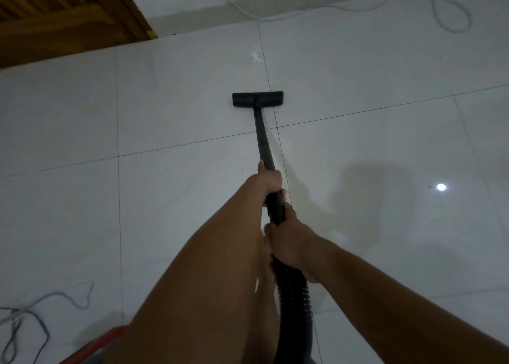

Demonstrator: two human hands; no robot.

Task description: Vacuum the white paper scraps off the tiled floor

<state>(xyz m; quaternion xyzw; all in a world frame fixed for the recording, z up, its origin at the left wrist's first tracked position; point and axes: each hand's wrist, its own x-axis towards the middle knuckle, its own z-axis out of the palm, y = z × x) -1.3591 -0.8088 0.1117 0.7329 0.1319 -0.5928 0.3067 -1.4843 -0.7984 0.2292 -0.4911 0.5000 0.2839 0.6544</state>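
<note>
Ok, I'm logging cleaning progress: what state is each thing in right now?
paper scraps: lying on the tiled floor beyond the nozzle, not yet vacuumed.
nozzle: flat on the floor.
wand: held by both hands.
left hand: grips the wand further forward.
right hand: grips it by the hose.
</note>
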